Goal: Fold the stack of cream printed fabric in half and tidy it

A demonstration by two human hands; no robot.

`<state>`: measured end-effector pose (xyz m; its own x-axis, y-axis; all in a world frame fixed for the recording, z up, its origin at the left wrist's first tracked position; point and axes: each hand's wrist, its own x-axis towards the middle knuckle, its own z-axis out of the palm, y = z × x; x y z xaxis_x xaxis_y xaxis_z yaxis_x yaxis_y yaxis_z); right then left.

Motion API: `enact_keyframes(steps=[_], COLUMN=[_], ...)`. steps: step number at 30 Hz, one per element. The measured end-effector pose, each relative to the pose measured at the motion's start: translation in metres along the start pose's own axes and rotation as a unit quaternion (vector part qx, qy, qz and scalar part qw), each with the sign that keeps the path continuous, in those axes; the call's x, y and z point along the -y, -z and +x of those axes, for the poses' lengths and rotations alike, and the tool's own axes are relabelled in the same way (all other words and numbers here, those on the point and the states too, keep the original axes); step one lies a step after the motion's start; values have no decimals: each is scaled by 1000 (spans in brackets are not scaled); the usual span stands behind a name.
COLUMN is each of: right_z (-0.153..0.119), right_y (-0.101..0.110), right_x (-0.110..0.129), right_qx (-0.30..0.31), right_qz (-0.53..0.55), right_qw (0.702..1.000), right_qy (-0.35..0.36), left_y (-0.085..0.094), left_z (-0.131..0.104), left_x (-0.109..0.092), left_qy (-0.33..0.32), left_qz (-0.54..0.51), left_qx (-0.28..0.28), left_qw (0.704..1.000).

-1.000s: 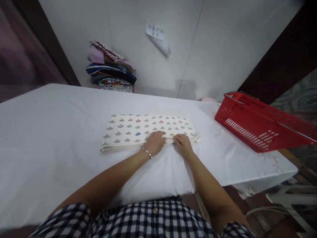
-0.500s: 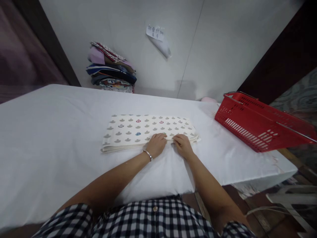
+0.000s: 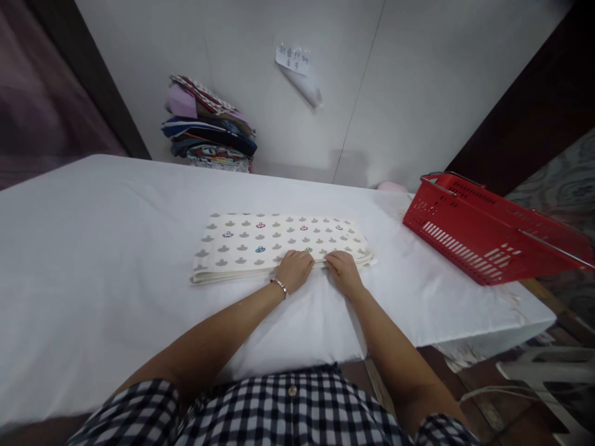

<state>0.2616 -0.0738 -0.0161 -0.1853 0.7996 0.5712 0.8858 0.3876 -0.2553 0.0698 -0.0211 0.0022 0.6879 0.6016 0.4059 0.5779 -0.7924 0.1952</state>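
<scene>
Two hands [image 3: 295,271] [image 3: 344,271], folded cloth [image 3: 248,238] — partly hidden

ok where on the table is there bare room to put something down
Widest: the white tablecloth left of the folded patterned cloth. A smaller patch lies between that cloth and the red basket. Crowded: the cloth's near edge, where the left hand and right hand rest.

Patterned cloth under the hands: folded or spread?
Folded: the patterned cloth lies as a flat band, stacked layers showing along its near edge, left of the left hand.
</scene>
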Motion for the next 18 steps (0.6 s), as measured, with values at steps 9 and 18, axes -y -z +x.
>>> enact_keyframes(steps=[9,18], right_z=[0,-2], right_y=[0,0], right_x=[0,-1], right_qx=[0,8], right_qz=[-22,-36], right_qw=[1000,999], right_qy=[1,5], left_y=[0,6], left_z=[-6,-8], left_x=[4,3], left_qy=[-27,-26], left_qz=[23,37], left_qx=[21,42], left_qw=[999,998])
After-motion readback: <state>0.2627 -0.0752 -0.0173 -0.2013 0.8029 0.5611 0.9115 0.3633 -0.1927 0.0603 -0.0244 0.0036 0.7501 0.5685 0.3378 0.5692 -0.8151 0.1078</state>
